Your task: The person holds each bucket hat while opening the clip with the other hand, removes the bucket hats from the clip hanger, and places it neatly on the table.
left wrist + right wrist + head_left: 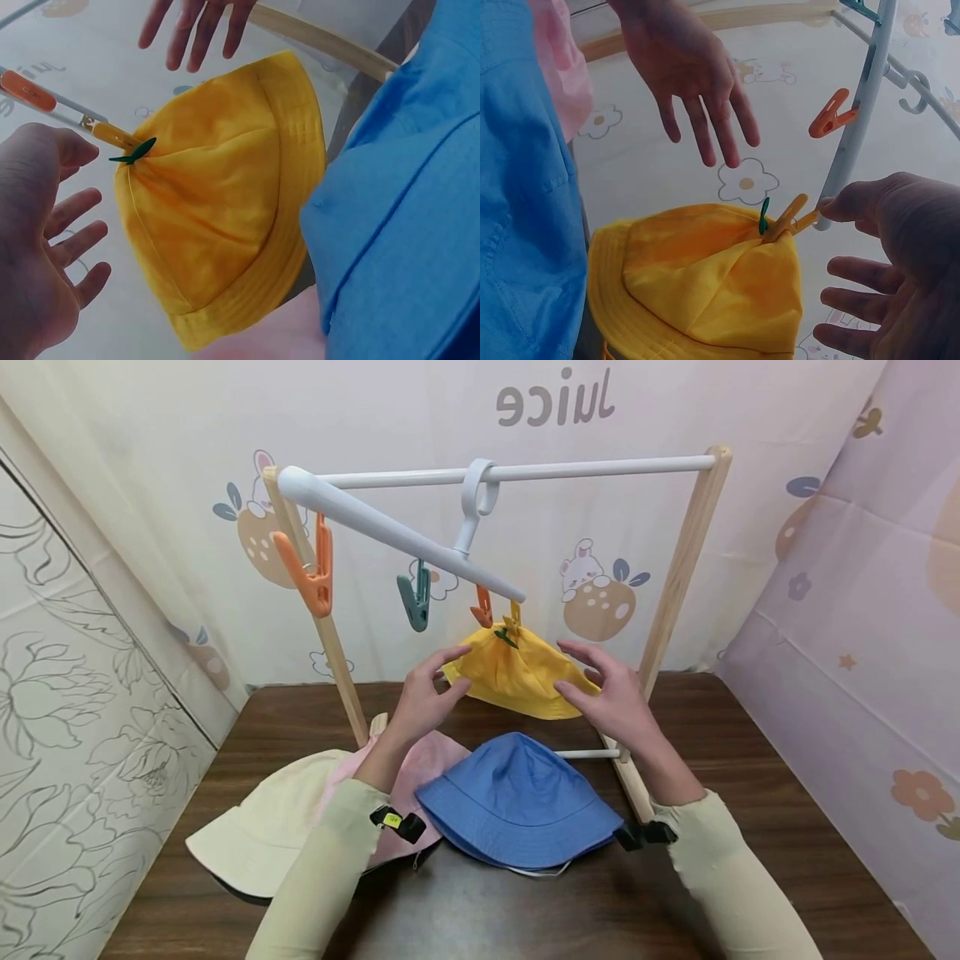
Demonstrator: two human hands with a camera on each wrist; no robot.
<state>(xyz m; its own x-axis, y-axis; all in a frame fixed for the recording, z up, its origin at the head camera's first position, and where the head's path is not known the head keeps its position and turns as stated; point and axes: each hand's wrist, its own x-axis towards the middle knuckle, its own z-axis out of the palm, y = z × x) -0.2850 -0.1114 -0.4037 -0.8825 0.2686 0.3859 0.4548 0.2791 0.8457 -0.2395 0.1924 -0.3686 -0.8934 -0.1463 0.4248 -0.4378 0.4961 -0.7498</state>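
Observation:
A yellow bucket hat (517, 672) with a small green leaf-shaped tab (135, 154) hangs by its crown from a yellow clip (786, 219) at the near-right end of a white hanger bar (382, 527). My left hand (426, 693) is to the left of the hat, fingers spread and relaxed. On the other side, my right hand (613, 695) is held with loosely bent fingers and thumb apart. Neither hand grips anything. Whether fingertips brush the hat's cloth is hard to tell in the head view; the left wrist view shows a gap at the left hand.
The bar hooks onto a rack with wooden posts (686, 552) and a white rail (600, 469). Orange clips (318, 577) and a green clip (416, 602) hang from it. Blue (517, 802), pink (431, 768) and cream (277, 818) hats lie on the dark wooden table (757, 760).

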